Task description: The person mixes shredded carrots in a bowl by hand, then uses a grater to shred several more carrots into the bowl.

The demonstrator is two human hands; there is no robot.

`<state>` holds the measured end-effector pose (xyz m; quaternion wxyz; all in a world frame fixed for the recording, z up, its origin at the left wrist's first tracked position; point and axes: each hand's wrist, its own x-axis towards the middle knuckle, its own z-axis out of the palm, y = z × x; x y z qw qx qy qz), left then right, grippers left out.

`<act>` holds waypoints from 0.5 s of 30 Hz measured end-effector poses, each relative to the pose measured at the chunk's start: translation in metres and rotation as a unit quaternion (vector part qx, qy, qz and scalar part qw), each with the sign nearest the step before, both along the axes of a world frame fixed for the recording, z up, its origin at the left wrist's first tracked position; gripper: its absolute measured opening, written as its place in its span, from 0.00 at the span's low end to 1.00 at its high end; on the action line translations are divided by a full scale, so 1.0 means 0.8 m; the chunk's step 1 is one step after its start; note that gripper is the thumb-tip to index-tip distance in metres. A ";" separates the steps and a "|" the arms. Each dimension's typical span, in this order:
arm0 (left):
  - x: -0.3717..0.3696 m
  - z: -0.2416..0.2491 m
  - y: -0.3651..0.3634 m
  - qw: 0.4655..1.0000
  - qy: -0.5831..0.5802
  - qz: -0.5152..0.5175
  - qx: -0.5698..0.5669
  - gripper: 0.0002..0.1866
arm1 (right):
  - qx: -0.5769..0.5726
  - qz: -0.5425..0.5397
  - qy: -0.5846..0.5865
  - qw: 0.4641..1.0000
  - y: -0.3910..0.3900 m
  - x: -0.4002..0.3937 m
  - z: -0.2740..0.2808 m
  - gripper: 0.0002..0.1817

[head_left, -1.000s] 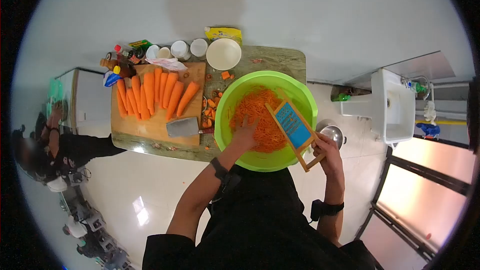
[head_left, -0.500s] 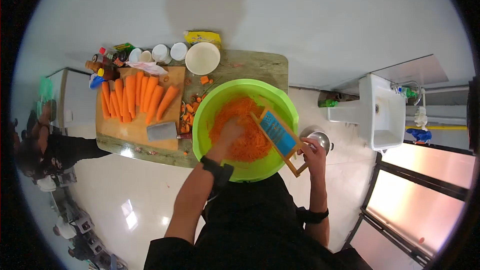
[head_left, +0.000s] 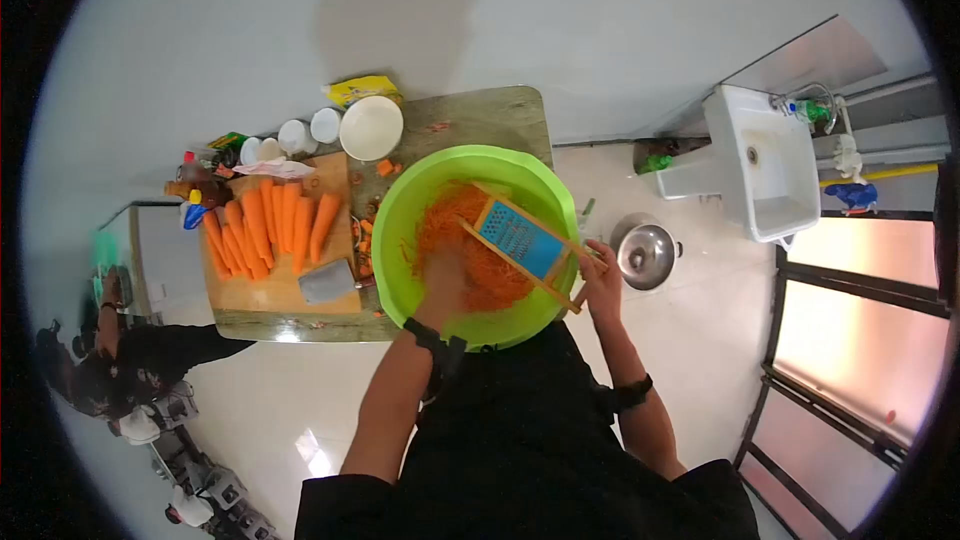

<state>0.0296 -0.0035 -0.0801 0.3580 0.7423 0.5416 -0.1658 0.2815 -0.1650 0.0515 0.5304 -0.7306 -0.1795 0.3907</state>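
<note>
Shredded carrot [head_left: 485, 282] is heaped inside a wide green basin [head_left: 540, 175], spread over its bottom and partly covered from above by a grater [head_left: 520, 240]. The left hand [head_left: 445, 275] is lowered into the basin and set among the shreds; it is blurred, so how far its fingers are opened, and whether any shreds are grasped, cannot be told. By the right hand [head_left: 602, 282], the handle end of the grater is gripped near the basin's right rim, with the fingers curled around the wooden frame. The grater is held at a slant, its blue plate faced upward and its far end reached in over the heap.

The basin is placed at the right part of a table [head_left: 480, 120], its near edge brought close to the person's body. To its left, whole peeled carrots [head_left: 290, 225] are laid side by side on a wooden cutting board [head_left: 270, 297], and a cleaver [head_left: 327, 282] is laid flat just below them. Carrot scraps [head_left: 364, 252] are scattered between board and basin. Behind these, a white bowl [head_left: 371, 128] is lined up beside white cups [head_left: 297, 137], and a yellow packet [head_left: 362, 90] is set against the wall. A metal bowl [head_left: 645, 252] is seen on the floor at the right.
</note>
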 end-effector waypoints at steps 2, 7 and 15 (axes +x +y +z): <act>0.006 0.020 0.021 0.988 0.106 -0.108 -0.024 0.43 | 0.009 -0.008 -0.015 1.000 0.004 -0.001 -0.003 0.19; -0.014 0.081 0.040 0.995 -0.035 -0.072 -0.052 0.38 | -0.019 0.001 -0.089 0.996 0.026 -0.002 -0.031 0.20; -0.011 0.152 0.028 0.982 0.017 -0.166 0.091 0.37 | -0.079 -0.056 -0.164 0.982 0.051 -0.018 -0.027 0.22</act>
